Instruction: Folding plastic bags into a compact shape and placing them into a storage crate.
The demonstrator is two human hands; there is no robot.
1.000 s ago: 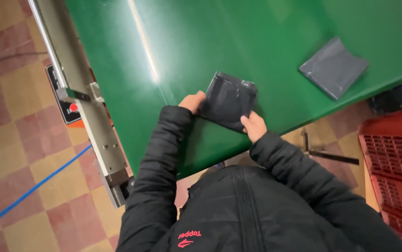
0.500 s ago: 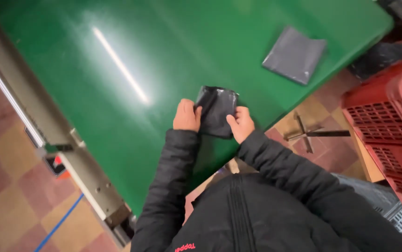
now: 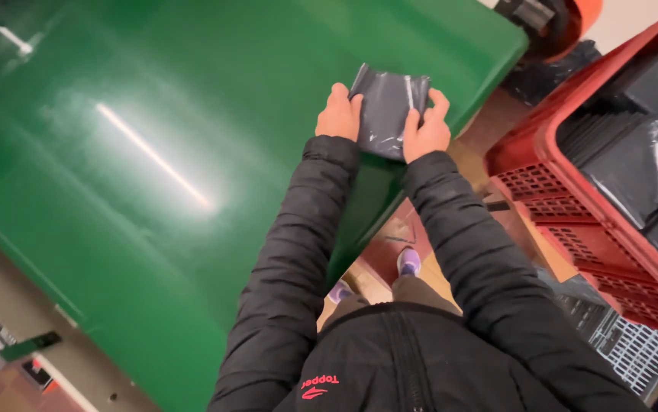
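Both hands now lifted with the packet, up off the tabletop toward the table's far corner. Left hand [image 3: 338,114] closed on its left edge, right hand [image 3: 427,128] closed on the right edge, dark grey plastic packet [image 3: 386,111] held between them over the green table [image 3: 153,152]. Red crate [image 3: 573,183] of dark bags to the right.

Your view is evenly lit from overhead. A long white streak of glare crosses the glossy green surface [image 3: 153,229], ringed by a hazy bright patch. Smaller highlights glint on the dark plastic packet [image 3: 386,111] near the surface's right edge. Shadows are soft. Focus is fairly sharp, with slight softness and stretching toward the frame's corners.
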